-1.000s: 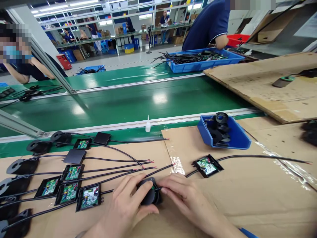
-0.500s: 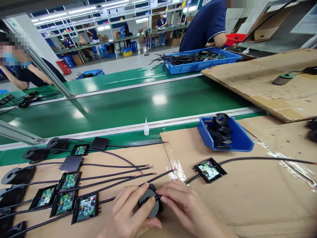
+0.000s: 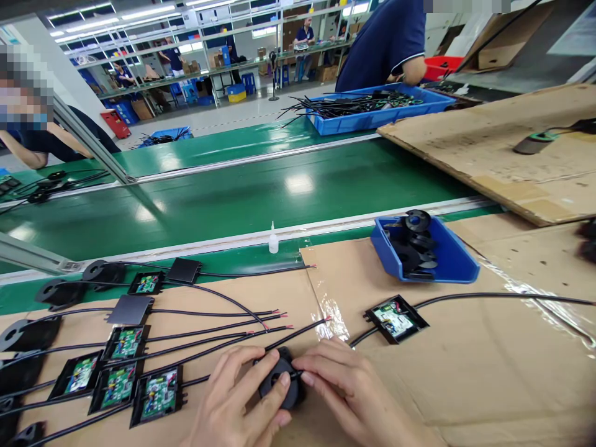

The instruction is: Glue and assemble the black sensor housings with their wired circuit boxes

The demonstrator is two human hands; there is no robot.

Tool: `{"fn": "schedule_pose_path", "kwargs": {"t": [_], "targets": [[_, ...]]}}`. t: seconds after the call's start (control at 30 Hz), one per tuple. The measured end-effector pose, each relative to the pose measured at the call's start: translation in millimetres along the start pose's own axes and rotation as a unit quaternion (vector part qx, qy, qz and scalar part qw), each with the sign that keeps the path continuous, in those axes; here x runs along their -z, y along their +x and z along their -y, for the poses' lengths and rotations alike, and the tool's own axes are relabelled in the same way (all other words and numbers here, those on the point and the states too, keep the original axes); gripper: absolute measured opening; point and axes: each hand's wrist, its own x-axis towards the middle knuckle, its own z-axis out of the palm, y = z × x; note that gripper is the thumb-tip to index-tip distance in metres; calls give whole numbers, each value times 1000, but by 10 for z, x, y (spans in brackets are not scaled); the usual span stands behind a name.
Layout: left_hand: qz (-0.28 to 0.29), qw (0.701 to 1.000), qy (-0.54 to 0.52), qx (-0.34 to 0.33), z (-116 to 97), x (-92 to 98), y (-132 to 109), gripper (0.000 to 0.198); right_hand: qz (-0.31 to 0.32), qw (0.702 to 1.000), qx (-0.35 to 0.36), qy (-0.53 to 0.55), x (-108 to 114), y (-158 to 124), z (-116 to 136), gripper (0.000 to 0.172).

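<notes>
Both of my hands meet on a round black plastic part [image 3: 279,382] low in the middle of the view, on the brown cardboard sheet [image 3: 465,372]. My left hand [image 3: 237,406] curls around its left side with thumb and fingers pressed on it. My right hand [image 3: 347,388] pinches its right edge, where a thin black cable [image 3: 367,332] comes in. That cable leads to an open black box with a green circuit board [image 3: 395,318] just right of my hands.
Several similar boxes with boards [image 3: 116,372] and cables lie at the left. A blue bin of black ring parts [image 3: 423,248] and a small glue bottle [image 3: 273,240] stand by the green conveyor belt [image 3: 261,192]. Other people work beyond it near a blue tray of cables [image 3: 372,108].
The black part has turned a little between my fingers, and my left fingers have shifted over its top. The view has tipped slightly; nothing else on the bench has moved.
</notes>
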Motion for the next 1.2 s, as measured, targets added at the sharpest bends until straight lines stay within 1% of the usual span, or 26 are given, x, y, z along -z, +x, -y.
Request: {"fn": "schedule_pose_path", "kwargs": {"t": [0.07, 0.2, 0.3, 0.33, 0.37, 0.43, 0.47, 0.5, 0.57, 0.6, 0.63, 0.67, 0.77, 0.83, 0.9, 0.93, 0.97, 1.0, 1.03, 1.07, 1.1, 1.13, 1.17, 1.2], "targets": [[14, 1000, 12, -10, 14, 23, 19, 20, -1, 1000, 5, 1, 0, -3, 3, 21], [25, 998, 39, -42, 12, 30, 69, 19, -2, 1000, 13, -5, -6, -3, 5, 23], [23, 997, 50, -56, -3, -28, 101, 32, 2, 1000, 19, -24, -2, -6, 9, 23], [19, 998, 42, -50, -4, -59, 102, 32, -4, 999, 27, -46, 4, -18, 14, 23], [16, 999, 28, -38, -1, -93, 94, 29, -20, 996, 34, -75, 11, -40, 23, 23], [26, 1000, -10, -13, 15, -164, 52, 22, -74, 988, 37, -129, 27, -115, 53, 22], [38, 999, -30, 0, 27, -198, 21, 23, -87, 987, 23, -136, 31, -165, 72, 21], [48, 997, -51, 12, 38, -228, -13, 25, -76, 989, -10, -125, 31, -217, 94, 19], [53, 994, -92, 34, 50, -276, -76, 26, 5, 992, -103, -70, 9, -307, 140, 20], [42, 993, -106, 39, 47, -291, -98, 26, 48, 987, -148, -42, -13, -336, 162, 24], [24, 992, -114, 37, 36, -299, -110, 26, 76, 980, -182, -16, -44, -352, 183, 31], [0, 993, -118, 28, 19, -300, -112, 27, 86, 975, -205, 8, -80, -357, 202, 40], [-61, 992, -108, -12, -57, -269, -76, 31, 68, 960, -248, 111, -213, -346, 245, 66], [-77, 993, -85, -20, -101, -232, -50, 31, 56, 933, -293, 199, -301, -352, 258, 76], [-76, 994, -72, -23, -123, -191, -48, 32, 40, 910, -327, 253, -370, -378, 251, 81], [-67, 993, -98, -15, -125, -168, -55, 36, 34, 905, -333, 262, -392, -395, 238, 82], [-49, 987, -151, 16, -124, -142, -62, 41, 30, 905, -333, 261, -406, -411, 221, 83], [-24, 971, -225, 73, -119, -114, -67, 46, 30, 909, -330, 254, -411, -426, 202, 85], [12, 939, -310, 151, -112, -85, -64, 51, 31, 913, -325, 245, -408, -437, 183, 85], [52, 888, -391, 236, -104, -54, -51, 55, 33, 917, -320, 236, -400, -443, 166, 85], [99, 831, -452, 310, -95, -25, -28, 57, 39, 921, -313, 229, -387, -444, 154, 84], [145, 782, -487, 361, -84, 2, 4, 59, 45, 925, -305, 222, -374, -439, 149, 83], [187, 749, -503, 388, -73, 26, 42, 63, 52, 929, -297, 216, -362, -430, 150, 81], [224, 733, -507, 394, -63, 46, 79, 68, 60, 931, -289, 213, -351, -418, 157, 78]]}}
